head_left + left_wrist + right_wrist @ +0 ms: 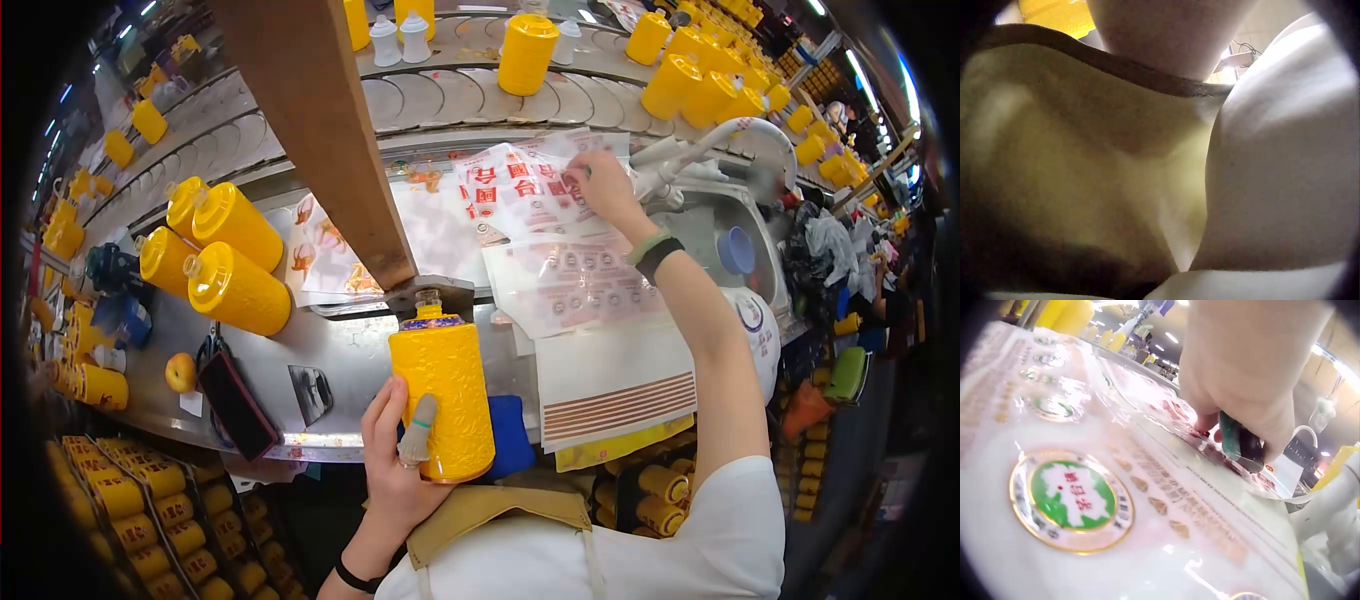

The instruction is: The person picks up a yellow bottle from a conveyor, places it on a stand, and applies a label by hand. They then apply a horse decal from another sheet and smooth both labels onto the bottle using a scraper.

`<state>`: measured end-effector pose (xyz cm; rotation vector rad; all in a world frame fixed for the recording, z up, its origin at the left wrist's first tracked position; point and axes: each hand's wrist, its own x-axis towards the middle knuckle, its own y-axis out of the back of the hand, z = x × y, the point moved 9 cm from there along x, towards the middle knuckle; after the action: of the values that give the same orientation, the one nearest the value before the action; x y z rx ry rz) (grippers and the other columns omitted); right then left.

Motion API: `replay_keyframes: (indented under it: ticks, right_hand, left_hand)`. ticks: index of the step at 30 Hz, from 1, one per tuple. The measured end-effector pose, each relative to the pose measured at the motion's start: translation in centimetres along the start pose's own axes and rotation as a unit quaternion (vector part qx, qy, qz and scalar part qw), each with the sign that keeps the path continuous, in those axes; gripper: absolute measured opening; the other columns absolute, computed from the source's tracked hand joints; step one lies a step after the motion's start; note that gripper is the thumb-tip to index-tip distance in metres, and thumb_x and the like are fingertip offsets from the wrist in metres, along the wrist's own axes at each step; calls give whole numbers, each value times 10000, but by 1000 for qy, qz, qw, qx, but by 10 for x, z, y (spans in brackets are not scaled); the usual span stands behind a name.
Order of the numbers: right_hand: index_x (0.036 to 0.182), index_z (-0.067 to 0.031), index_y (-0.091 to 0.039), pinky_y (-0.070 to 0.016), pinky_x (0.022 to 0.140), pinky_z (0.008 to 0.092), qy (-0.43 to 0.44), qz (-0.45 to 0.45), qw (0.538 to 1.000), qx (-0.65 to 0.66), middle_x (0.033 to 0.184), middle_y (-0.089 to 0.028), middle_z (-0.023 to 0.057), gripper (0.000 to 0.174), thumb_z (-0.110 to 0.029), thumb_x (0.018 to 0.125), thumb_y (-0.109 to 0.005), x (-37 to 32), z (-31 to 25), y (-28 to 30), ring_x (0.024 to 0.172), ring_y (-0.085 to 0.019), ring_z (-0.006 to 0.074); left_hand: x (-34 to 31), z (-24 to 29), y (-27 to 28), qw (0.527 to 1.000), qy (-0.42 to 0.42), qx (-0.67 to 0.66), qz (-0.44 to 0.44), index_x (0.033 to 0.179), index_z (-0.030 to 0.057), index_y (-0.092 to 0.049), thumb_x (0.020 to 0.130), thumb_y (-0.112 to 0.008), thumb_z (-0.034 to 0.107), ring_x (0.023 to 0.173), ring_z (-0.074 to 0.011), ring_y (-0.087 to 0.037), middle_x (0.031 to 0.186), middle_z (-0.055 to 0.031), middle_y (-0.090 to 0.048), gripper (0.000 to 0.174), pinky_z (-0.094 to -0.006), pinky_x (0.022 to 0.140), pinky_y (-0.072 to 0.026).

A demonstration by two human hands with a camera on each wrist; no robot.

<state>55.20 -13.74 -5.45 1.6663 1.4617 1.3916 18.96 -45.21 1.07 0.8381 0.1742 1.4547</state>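
My left hand [392, 470] grips a textured yellow bottle [440, 385] upright at the table's front edge, close to my chest. Its neck is clear, with a patterned band on the shoulder. A grey cover sits on the thumb, which lies across the bottle's side. Out over the printed label sheets [540, 285], my right hand [603, 185] reaches to the far stack with red characters. In the right wrist view, curled fingers hold a small green-and-dark block [1238, 444], with fingertips right at the sheet. The left wrist view shows mostly clothing, with a yellow corner of the bottle [1066, 19].
A wooden post [310, 130] slants down to the table behind the held bottle. Several yellow bottles [238, 285] stand at left beside a phone [238, 405] and an apple [180, 371]. A sink [700, 210] lies right; a conveyor [450, 90] runs behind.
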Motion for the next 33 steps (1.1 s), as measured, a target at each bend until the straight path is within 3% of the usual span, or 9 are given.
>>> replay_keyframes:
  ticks: [6,8,10,13,18,21,25,30,33]
  right_hand:
    - [1055,-45,-728,-552,763,384,-32,77,987,134,911,-728,145,155,-159,964,-679,-9,3,30,850,-712,329]
    - [1104,-38,-700,-541,680,335,-174,18,944,281,871,-708,99,196,-203,1003,-673,-18,29,24,797,-700,196]
    - [1114,-28,-682,-524,631,298,-161,30,938,306,842,-670,59,217,-217,1007,-678,-29,37,42,746,-657,111]
    - [1114,-19,-683,-525,627,306,-183,65,917,348,841,-666,62,211,-199,1004,-674,-54,56,89,670,-645,132]
    - [1141,-36,-721,-572,714,334,-234,-60,970,41,870,-751,152,223,-109,934,-680,-98,126,124,775,-730,180]
    - [1061,-38,-768,-569,833,392,-304,-154,940,-26,933,-755,195,241,-113,841,-703,-123,173,91,895,-740,311]
    - [1074,-73,-806,-576,935,443,-237,-235,933,-134,1058,-766,189,320,-163,772,-752,-145,222,27,1010,-731,395]
    - [1178,-48,-765,-529,639,334,-301,-152,933,127,836,-763,96,375,-31,803,-751,-138,235,43,693,-688,167]
    - [1278,-52,-715,-497,669,277,-267,-96,939,194,1013,-755,60,387,-25,893,-696,-123,139,94,779,-635,106]
  left_hand:
    - [0,2,0,1000,-21,23,4,1435,49,-589,632,-966,161,1373,-422,-487,1537,-202,-459,894,-473,1112,-454]
    - [0,3,0,999,-28,27,0,1437,50,-587,631,-967,160,1372,-420,-488,1539,-204,-457,898,-470,1109,-455]
    - [1,5,1,999,-34,32,-4,1440,51,-585,631,-968,159,1371,-418,-488,1541,-205,-456,902,-468,1107,-456]
    - [1,7,1,999,-40,30,0,1444,53,-578,634,-977,183,1364,-412,-492,1537,-203,-457,912,-470,1104,-455]
    - [2,7,-2,998,-45,48,-16,1520,64,-465,623,-1017,267,1376,-364,-471,1535,-162,-416,1073,-451,1141,-416]
    - [1,8,-1,997,-45,55,-18,1528,61,-455,625,-1017,273,1386,-359,-464,1539,-163,-412,1085,-447,1148,-412]
    - [-1,-3,-2,1000,11,-12,-8,1540,30,-421,632,-1018,261,1378,-324,-504,1554,-180,-414,1111,-427,1154,-417]
    - [-8,-21,1,995,80,-37,-52,1598,-8,-282,644,-1012,254,1455,-314,-448,1578,-216,-414,1229,-419,1190,-381]
    - [-11,-32,-14,960,143,-237,-35,1594,-1,-303,663,-1008,260,1366,-273,-549,1510,-189,-513,1197,-409,1162,-416]
